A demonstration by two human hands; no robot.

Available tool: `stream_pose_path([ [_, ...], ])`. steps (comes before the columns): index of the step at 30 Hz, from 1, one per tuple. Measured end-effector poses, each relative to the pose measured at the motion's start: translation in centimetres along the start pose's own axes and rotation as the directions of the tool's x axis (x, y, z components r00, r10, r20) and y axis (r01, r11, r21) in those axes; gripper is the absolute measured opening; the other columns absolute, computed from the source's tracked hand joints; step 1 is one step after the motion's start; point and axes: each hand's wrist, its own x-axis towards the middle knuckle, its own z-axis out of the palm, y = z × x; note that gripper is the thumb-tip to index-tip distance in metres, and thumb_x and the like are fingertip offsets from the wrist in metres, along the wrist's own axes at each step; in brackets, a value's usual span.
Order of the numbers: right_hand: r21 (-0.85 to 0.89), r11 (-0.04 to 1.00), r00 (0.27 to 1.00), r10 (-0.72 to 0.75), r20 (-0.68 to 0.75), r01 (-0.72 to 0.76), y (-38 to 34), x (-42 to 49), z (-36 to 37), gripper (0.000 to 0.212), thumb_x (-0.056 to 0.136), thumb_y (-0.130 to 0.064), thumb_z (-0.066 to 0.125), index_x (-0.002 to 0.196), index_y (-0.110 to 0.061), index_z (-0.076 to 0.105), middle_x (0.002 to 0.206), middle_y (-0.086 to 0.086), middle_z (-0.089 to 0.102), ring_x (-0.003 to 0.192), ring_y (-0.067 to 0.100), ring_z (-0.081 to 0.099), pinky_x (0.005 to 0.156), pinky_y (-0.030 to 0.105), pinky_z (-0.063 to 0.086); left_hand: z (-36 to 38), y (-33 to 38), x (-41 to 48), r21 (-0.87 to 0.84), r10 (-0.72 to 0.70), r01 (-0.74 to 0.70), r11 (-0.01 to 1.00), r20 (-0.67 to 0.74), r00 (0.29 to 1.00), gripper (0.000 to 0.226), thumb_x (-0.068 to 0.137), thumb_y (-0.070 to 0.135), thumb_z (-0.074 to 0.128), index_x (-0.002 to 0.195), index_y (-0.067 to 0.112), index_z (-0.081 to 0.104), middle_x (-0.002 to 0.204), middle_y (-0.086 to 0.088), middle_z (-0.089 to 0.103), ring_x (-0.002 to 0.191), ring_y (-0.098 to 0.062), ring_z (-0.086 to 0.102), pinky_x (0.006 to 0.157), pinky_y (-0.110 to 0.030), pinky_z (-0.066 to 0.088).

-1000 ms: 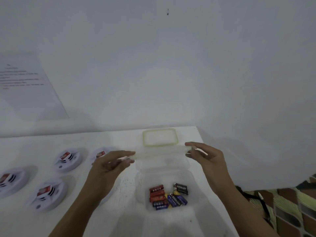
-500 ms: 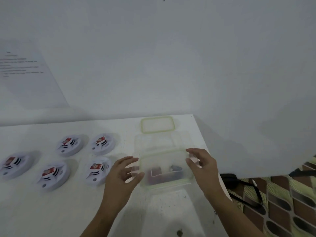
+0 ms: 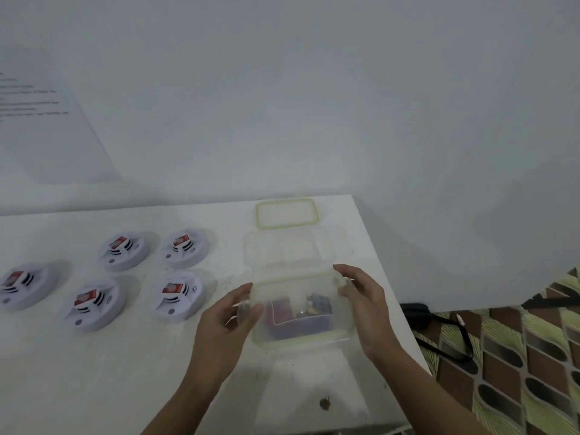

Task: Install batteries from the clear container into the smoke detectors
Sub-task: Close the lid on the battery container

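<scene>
Lid (image 3: 295,285) has dropped over the batteries (image 3: 314,307), with left hand (image 3: 226,321) and right hand (image 3: 364,306) curled round its ends. Smoke detectors (image 3: 179,298) each show a red battery (image 3: 171,288), so this is likely closing up.

Forearms extended, left hand (image 3: 224,313) and right hand (image 3: 362,301) face each other, fingers curled gripping.

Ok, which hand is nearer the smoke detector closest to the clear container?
Left. The left hand grips the left end of the clear container, just right of that smoke detector; the right hand holds the opposite end, with the container between.
</scene>
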Motion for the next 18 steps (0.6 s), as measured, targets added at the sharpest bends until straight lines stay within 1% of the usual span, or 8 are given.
stream_pose_path([
  [3,-0.048,0.999,0.999,0.012,0.050,-0.009,0.1,-0.7,0.3,0.051,0.091,0.010,0.042,0.113,-0.025,0.072,0.115,-0.009,0.069,0.099,-0.002,0.061,0.078,0.005,0.047,-0.8,-0.9,-0.2,0.081,-0.017,0.015,0.997,0.016,1.000,0.032,0.088,0.023,0.077,0.115,0.039,0.070,0.110,0.018,0.071,0.087,0.004,0.067,0.075,-0.014,0.052],
  [6,-0.122,0.993,0.991,0.015,0.130,0.001,0.4,-1.0,0.5,0.051,0.093,0.007,0.040,0.116,-0.025,0.072,0.121,-0.014,0.067,0.103,-0.005,0.058,0.082,0.005,0.045,-1.1,-1.1,-0.4,0.095,-0.030,0.025,0.995,0.060,0.998,0.040,0.088,0.015,0.075,0.118,0.041,0.068,0.107,0.007,0.067,0.080,-0.003,0.062,0.074,-0.020,0.048],
  [8,-0.165,0.986,0.985,0.017,0.173,0.013,0.3,-0.7,0.4,0.043,0.090,-0.004,0.043,0.112,-0.025,0.074,0.117,-0.016,0.067,0.104,0.004,0.059,0.081,0.008,0.046,-0.7,-0.8,-0.2,0.111,-0.056,0.045,0.993,0.105,0.993,0.048,0.090,0.010,0.069,0.123,0.044,0.062,0.110,0.004,0.062,0.091,-0.007,0.060,0.077,-0.021,0.047],
  [11,-0.221,0.975,0.979,0.027,0.203,0.019,-0.1,0.0,0.2,0.043,0.073,-0.017,0.043,0.101,-0.026,0.075,0.112,-0.017,0.066,0.097,0.011,0.059,0.077,0.010,0.046,0.5,-0.7,0.3,0.055,-0.089,0.082,0.995,0.150,0.985,0.049,0.092,0.012,0.056,0.127,0.046,0.060,0.123,0.006,0.057,0.114,-0.009,0.055,0.090,-0.023,0.044],
  [13,-0.209,0.978,0.979,0.044,0.197,-0.002,0.0,0.1,0.3,0.043,0.070,-0.018,0.041,0.098,-0.024,0.074,0.111,-0.012,0.068,0.088,0.012,0.057,0.073,0.007,0.044,1.4,-0.5,0.2,-0.011,-0.083,0.086,0.996,0.166,0.983,0.053,0.095,0.002,0.044,0.125,0.040,0.064,0.131,0.012,0.056,0.121,-0.005,0.053,0.089,-0.013,0.043],
  [15,-0.154,0.987,0.975,0.072,0.212,-0.040,0.2,0.0,0.7,0.045,0.068,-0.016,0.040,0.098,-0.020,0.074,0.111,-0.006,0.069,0.092,0.015,0.057,0.078,0.011,0.044,2.1,-0.5,-0.1,-0.110,-0.068,0.085,0.990,0.143,0.987,0.057,0.092,-0.007,0.037,0.120,0.033,0.068,0.132,0.013,0.061,0.122,-0.001,0.055,0.086,-0.007,0.044],
  [16,-0.118,0.991,0.969,0.082,0.235,-0.055,0.3,0.0,0.8,0.047,0.066,-0.014,0.039,0.098,-0.017,0.074,0.112,-0.003,0.070,0.099,0.017,0.059,0.084,0.016,0.045,2.3,-0.6,-0.1,-0.170,-0.074,0.095,0.981,0.122,0.990,0.054,0.090,-0.004,0.038,0.117,0.031,0.069,0.131,0.011,0.064,0.122,-0.003,0.057,0.089,-0.012,0.047],
  [18,-0.051,0.997,0.956,0.078,0.282,-0.066,0.4,0.2,0.9,0.049,0.066,-0.012,0.040,0.100,-0.012,0.074,0.114,0.001,0.071,0.111,0.018,0.061,0.093,0.024,0.046,2.5,-1.0,0.2,-0.265,-0.082,0.109,0.958,0.114,0.990,0.040,0.087,0.013,0.045,0.114,0.027,0.071,0.129,0.006,0.067,0.125,-0.021,0.060,0.103,-0.041,0.050],
])
